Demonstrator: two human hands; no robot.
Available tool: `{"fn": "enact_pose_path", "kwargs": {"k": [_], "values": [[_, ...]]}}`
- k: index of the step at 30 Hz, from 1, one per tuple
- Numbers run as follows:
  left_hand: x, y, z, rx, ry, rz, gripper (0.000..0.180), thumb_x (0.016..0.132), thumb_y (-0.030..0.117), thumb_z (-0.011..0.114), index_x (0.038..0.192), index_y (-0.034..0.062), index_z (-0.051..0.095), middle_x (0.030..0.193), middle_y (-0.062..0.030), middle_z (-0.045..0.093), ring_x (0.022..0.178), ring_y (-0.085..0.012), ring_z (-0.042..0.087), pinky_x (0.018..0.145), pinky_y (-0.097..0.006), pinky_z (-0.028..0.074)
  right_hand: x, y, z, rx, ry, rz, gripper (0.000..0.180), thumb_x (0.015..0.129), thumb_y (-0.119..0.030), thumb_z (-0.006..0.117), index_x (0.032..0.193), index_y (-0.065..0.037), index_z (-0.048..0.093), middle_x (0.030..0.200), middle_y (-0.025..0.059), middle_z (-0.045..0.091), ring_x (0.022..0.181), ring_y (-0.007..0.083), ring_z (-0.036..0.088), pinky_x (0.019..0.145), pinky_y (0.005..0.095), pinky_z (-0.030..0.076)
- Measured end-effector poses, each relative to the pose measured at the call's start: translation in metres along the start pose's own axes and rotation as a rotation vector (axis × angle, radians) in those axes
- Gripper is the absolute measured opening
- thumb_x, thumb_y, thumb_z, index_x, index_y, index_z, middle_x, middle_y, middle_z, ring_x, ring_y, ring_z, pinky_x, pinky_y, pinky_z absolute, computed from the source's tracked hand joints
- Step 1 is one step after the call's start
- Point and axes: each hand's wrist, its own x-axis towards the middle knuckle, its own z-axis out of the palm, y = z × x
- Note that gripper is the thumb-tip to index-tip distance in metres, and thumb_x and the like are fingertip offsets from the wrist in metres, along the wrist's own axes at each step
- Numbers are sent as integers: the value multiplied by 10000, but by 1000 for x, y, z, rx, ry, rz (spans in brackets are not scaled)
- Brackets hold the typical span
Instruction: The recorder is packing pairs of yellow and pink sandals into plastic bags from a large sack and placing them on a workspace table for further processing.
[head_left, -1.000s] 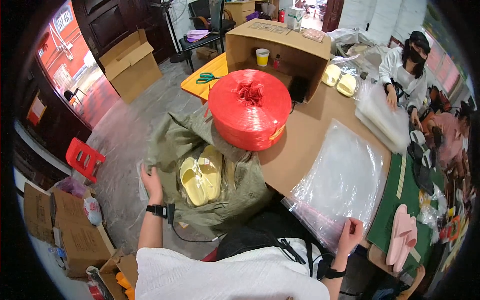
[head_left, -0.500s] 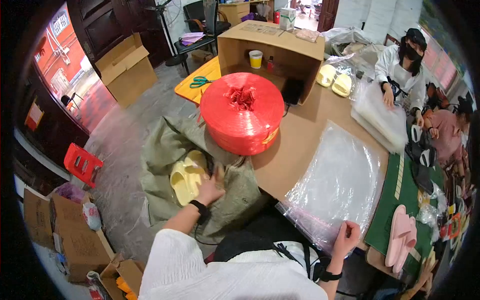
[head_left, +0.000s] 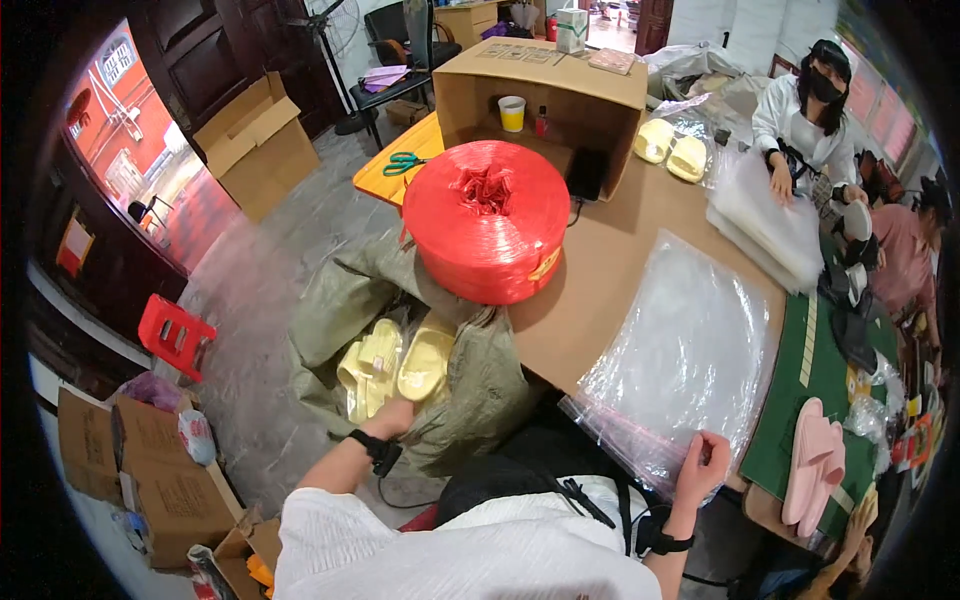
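Head view: my left hand [head_left: 392, 418] reaches down into the open olive sack [head_left: 480, 390] on the floor, fingers on the near end of the yellow slippers [head_left: 385, 365]; whether they have closed around one I cannot tell. The slippers lie just ahead of those fingers, long axes running away from me, toes toward the red twine spool [head_left: 487, 220]. My right hand [head_left: 700, 468] is well apart, pinching the near edge of the clear plastic bag [head_left: 690, 350] on the table.
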Motion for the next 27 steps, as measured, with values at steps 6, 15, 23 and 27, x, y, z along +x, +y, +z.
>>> {"fn": "enact_pose_path", "kwargs": {"k": [6, 15, 23, 27], "values": [[-89, 44, -122, -283, -252, -147, 507, 914, 355, 574, 1285, 12, 612, 1237, -232, 648, 1083, -357, 647, 900, -415, 510, -3, 8, -2, -57, 21, -33, 56, 910, -52, 653, 947, -15, 636, 869, 40, 601, 770, 135, 539, 697, 278, 449], [-119, 92, -144, -681, -811, 139, 406, 962, 420, 647, 886, 23, 614, 761, 23, 522, 728, -108, 451, 661, -324, 395, 2, 12, 2, -76, 8, -35, 82, 918, -73, 662, 970, -11, 647, 872, 43, 614, 763, 143, 550, 679, 276, 450], [-66, 185, -201, -618, -668, 579, 333, 978, 267, 637, 814, -19, 591, 612, -76, 490, 606, -132, 475, 582, -352, 410, 2, -13, -4, -12, -26, 72, 112, 876, -36, 667, 974, 6, 635, 901, 102, 617, 811, 237, 588, 756, 344, 480], [-1, 163, -209, 185, -119, 339, 269, 833, 273, 699, 952, 34, 730, 941, -101, 717, 929, -315, 654, 823, -429, 489, 10, -99, -16, -77, -185, -352, 196, 788, 3, 687, 980, -20, 653, 980, 124, 647, 891, 309, 610, 834, 402, 488]]}}
